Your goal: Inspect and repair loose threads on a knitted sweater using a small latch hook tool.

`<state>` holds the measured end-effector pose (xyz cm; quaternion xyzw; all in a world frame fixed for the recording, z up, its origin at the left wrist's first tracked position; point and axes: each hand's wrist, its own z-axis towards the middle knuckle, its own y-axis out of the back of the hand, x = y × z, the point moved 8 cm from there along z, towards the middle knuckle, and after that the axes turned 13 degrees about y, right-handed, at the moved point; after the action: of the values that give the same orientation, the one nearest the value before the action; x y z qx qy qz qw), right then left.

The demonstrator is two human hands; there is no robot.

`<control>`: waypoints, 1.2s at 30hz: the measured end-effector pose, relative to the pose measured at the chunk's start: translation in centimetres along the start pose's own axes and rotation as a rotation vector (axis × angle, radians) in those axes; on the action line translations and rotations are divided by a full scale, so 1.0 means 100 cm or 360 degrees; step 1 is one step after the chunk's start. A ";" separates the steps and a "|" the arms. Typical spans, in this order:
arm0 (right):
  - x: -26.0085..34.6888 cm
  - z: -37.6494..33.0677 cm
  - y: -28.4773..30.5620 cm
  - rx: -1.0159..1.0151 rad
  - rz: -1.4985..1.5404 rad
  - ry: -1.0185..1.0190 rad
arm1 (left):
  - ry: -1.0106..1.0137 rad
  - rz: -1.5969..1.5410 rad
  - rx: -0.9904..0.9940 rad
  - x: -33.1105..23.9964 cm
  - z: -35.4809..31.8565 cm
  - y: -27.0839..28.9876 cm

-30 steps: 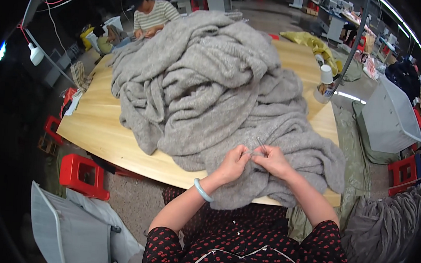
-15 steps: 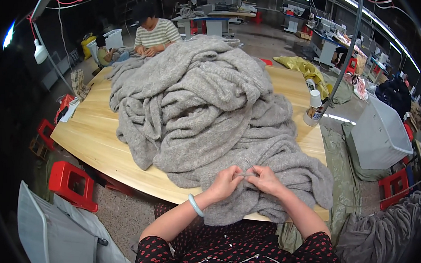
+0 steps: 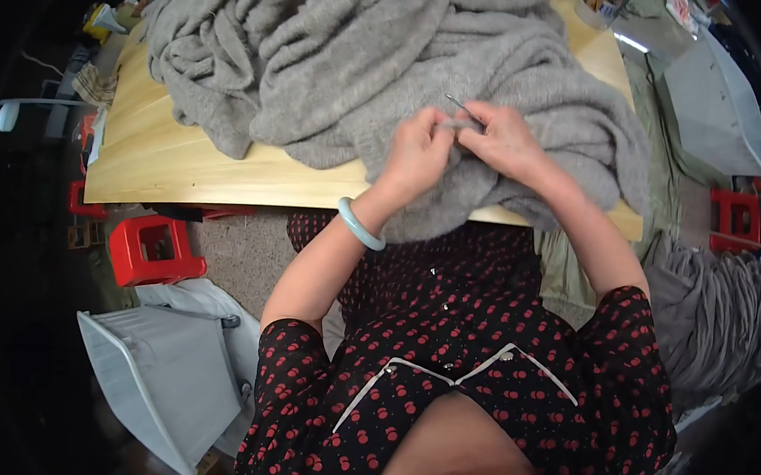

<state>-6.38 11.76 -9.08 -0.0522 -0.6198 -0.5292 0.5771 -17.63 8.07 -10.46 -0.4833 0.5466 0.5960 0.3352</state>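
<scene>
A big heap of grey knitted fabric covers a pale wooden table and hangs over its near edge. My left hand, with a pale green bangle at the wrist, pinches a fold of the fabric. My right hand touches the same spot and holds a thin metal needle-like tool that points up and to the left. Both hands meet at the fabric's near edge, above my lap in a dark dress with red dots.
A red plastic stool stands under the table at the left, and another at the right. A grey plastic bin sits at the lower left. More grey knitwear is piled on the right. A white lamp is at the left.
The view has tilted down and closer; my hands and lap now fill the middle. The hands stay together on the fabric's near edge, with the thin tool showing in my right hand.
</scene>
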 end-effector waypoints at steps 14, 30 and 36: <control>-0.003 -0.061 -0.006 0.0013 0.0766 -0.0477 | 0.0709 -0.0754 0.0467 0.017 -0.009 -0.003; -0.011 -0.053 -0.030 -0.0028 0.1030 -0.0581 | -0.0017 -0.0184 0.0041 -0.002 -0.012 0.003; -0.014 -0.053 -0.027 -0.0086 0.0908 -0.0537 | -0.0324 0.0136 0.0009 -0.015 -0.023 -0.002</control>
<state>-4.29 7.56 -12.99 -0.3258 -0.6529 -0.3463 0.5896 -16.51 6.05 -8.92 -0.3957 0.5315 0.6542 0.3646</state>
